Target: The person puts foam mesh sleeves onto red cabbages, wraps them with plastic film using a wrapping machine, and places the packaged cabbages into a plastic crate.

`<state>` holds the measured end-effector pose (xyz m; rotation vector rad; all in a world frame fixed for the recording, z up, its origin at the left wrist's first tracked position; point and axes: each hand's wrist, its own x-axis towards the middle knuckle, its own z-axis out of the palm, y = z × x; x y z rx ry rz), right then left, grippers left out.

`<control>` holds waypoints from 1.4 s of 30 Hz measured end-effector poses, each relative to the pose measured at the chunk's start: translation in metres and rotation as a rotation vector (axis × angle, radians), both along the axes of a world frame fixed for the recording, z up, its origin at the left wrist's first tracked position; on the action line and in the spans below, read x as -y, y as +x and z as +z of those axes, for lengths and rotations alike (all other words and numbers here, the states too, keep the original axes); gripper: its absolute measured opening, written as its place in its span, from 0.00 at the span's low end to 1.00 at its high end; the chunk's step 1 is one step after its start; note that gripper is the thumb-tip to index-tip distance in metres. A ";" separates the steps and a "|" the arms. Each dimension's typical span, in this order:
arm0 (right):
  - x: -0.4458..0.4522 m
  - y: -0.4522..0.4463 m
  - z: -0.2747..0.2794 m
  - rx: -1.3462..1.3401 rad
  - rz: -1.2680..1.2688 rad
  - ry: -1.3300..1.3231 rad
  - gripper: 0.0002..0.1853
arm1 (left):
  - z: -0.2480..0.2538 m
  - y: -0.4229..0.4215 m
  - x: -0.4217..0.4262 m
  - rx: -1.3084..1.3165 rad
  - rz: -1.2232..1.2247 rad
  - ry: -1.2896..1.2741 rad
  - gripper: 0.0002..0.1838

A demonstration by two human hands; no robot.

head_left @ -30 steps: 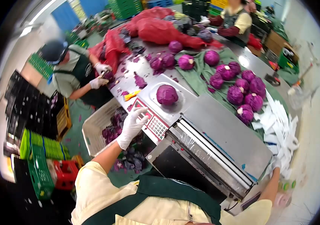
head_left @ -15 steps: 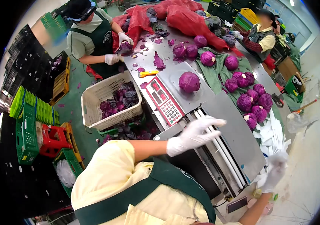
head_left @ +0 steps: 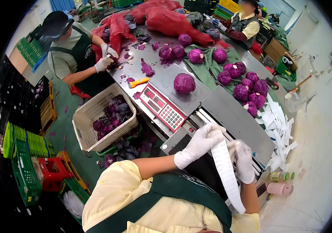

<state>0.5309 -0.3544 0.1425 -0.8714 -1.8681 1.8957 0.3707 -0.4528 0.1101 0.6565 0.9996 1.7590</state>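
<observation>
My gloved left hand is closed on the top end of a white foam net sleeve. The flattened sleeve hangs down in front of my apron. My gloved right hand, slightly blurred, has its fingers bent at the sleeve's upper edge, gripping it there. Both hands are above the rollers of the wrapping machine. Beyond them, a red cabbage rests on the metal weighing plate, behind the keypad panel. A pile of similar white sleeves lies to the right.
Several red cabbages sit on a green cloth. An orange cutter lies by the panel. A cream crate holds trimmed leaves. One co-worker handles cabbage at left; another stands far right. A pink cup is at lower right.
My right hand has come from the sleeve pile to my left hand, bringing a white net sleeve. Both hands now hold it. My view has shifted, and the left co-worker's hands have come together.
</observation>
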 end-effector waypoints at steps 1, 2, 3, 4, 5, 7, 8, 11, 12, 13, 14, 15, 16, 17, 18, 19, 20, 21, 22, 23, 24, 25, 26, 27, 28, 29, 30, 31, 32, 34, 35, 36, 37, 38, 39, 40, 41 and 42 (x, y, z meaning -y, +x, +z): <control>0.001 -0.008 -0.002 -0.071 -0.087 0.012 0.13 | -0.001 -0.004 0.000 0.004 -0.014 0.000 0.11; 0.013 -0.026 -0.004 -0.161 -0.128 0.115 0.16 | -0.002 -0.009 -0.001 0.004 -0.027 0.014 0.11; 0.024 -0.043 -0.008 -0.253 -0.168 0.220 0.20 | -0.004 -0.015 -0.002 0.001 -0.040 0.030 0.11; 0.024 -0.050 -0.027 -0.359 -0.105 0.089 0.24 | -0.006 -0.018 -0.004 -0.012 -0.049 -0.007 0.09; 0.031 -0.063 -0.029 -0.369 -0.158 0.136 0.25 | -0.007 -0.023 -0.004 0.004 -0.002 -0.047 0.08; 0.043 -0.094 -0.033 -0.512 -0.227 -0.052 0.26 | -0.012 -0.042 -0.008 -0.601 0.403 0.136 0.09; 0.047 -0.107 -0.033 -0.508 -0.239 -0.052 0.26 | -0.011 -0.055 -0.007 -0.597 0.391 0.136 0.09; 0.057 -0.150 -0.030 -0.536 -0.384 -0.165 0.21 | -0.008 -0.102 -0.007 -1.064 0.575 0.173 0.12; 0.054 -0.161 -0.036 -0.483 -0.399 -0.081 0.16 | -0.009 -0.119 -0.008 -0.851 0.391 0.204 0.10; 0.051 -0.171 -0.046 -0.426 -0.415 0.000 0.12 | -0.012 -0.134 -0.010 -0.633 0.208 0.229 0.09; 0.049 -0.179 -0.055 -0.408 -0.433 -0.051 0.04 | -0.019 -0.129 -0.006 -0.288 0.301 -0.005 0.06; 0.044 -0.186 -0.062 -0.361 -0.403 -0.069 0.03 | -0.027 -0.143 -0.013 -0.024 0.238 0.055 0.06; 0.043 -0.197 -0.065 -0.402 -0.412 -0.002 0.03 | -0.028 -0.157 -0.015 0.060 0.147 0.059 0.07; 0.041 -0.207 -0.066 -0.441 -0.420 0.070 0.04 | -0.029 -0.169 -0.016 0.147 0.056 0.064 0.08; 0.036 -0.210 -0.062 -0.287 -0.443 0.325 0.05 | -0.029 -0.178 -0.013 0.277 -0.116 0.033 0.09; 0.005 -0.200 -0.083 -0.368 -0.474 -0.259 0.05 | -0.036 -0.186 -0.008 0.290 -0.138 0.024 0.09; 0.001 -0.205 -0.060 -0.401 -0.509 -0.310 0.07 | -0.045 -0.194 -0.002 0.421 -0.443 -0.097 0.12; -0.001 -0.211 -0.035 -0.440 -0.545 -0.360 0.08 | -0.052 -0.203 0.004 0.544 -0.749 -0.221 0.16; -0.009 -0.216 -0.031 -0.440 -0.568 -0.358 0.08 | -0.046 -0.214 0.011 0.271 -0.675 -0.355 0.14; -0.016 -0.219 -0.028 -0.174 -0.356 -0.176 0.11 | -0.061 -0.229 0.012 0.036 -0.556 -0.351 0.09; -0.021 -0.222 -0.023 0.096 -0.138 -0.002 0.14 | -0.076 -0.243 0.006 0.051 -0.355 -0.477 0.08; -0.022 -0.229 -0.014 0.386 0.044 0.209 0.22 | -0.063 -0.258 -0.001 -0.061 -0.125 -0.416 0.09; -0.031 -0.234 -0.033 0.445 0.100 0.544 0.21 | -0.080 -0.277 -0.014 -0.115 0.039 -0.322 0.12; -0.043 -0.241 -0.052 0.496 0.159 0.883 0.22 | -0.092 -0.289 -0.032 -0.312 0.282 -0.311 0.14; -0.056 -0.259 -0.046 0.545 0.096 0.749 0.21 | -0.103 -0.305 -0.043 -0.758 0.481 -0.324 0.16; -0.071 -0.279 -0.040 0.590 0.035 0.614 0.22 | -0.102 -0.311 -0.053 -0.846 0.588 -0.339 0.15; -0.089 -0.296 -0.045 0.578 -0.118 0.692 0.24 | -0.110 -0.322 -0.065 -0.960 0.521 -0.525 0.13; -0.106 -0.309 -0.059 0.560 -0.268 0.769 0.26 | -0.121 -0.330 -0.074 -1.066 0.451 -0.714 0.12; -0.124 -0.315 -0.087 0.557 -0.264 0.778 0.26 | -0.121 -0.329 -0.079 -1.062 0.460 -0.712 0.12; -0.149 -0.325 -0.142 0.576 -0.335 0.365 0.28 | -0.120 -0.321 -0.088 -1.310 0.210 -0.736 0.11; -0.140 -0.323 -0.149 0.443 -0.360 0.211 0.29 | -0.133 -0.314 -0.088 -1.357 0.282 -0.589 0.11; -0.133 -0.323 -0.160 0.250 -0.392 0.095 0.27 | -0.147 -0.314 -0.086 -1.341 0.315 -0.526 0.13; -0.130 -0.318 -0.176 0.062 -0.415 -0.020 0.26 | -0.153 -0.314 -0.085 -1.319 0.350 -0.465 0.15; -0.112 -0.313 -0.164 -0.001 -0.446 -0.065 0.24 | -0.154 -0.311 -0.086 -1.308 0.365 -0.474 0.15; -0.083 -0.311 -0.132 -0.056 -0.485 -0.128 0.21 | -0.157 -0.308 -0.086 -0.540 0.164 -0.353 0.19; -0.053 -0.310 -0.098 -0.111 -0.524 -0.189 0.17 | -0.161 -0.300 -0.082 0.225 -0.038 -0.208 0.23; -0.041 -0.300 -0.088 -0.096 -0.524 -0.203 0.17 | -0.092 -0.286 -0.052 0.471 -0.167 -0.290 0.30; -0.034 -0.289 -0.084 -0.069 -0.456 -0.048 0.15 | -0.084 -0.281 -0.041 0.576 -0.161 -0.288 0.31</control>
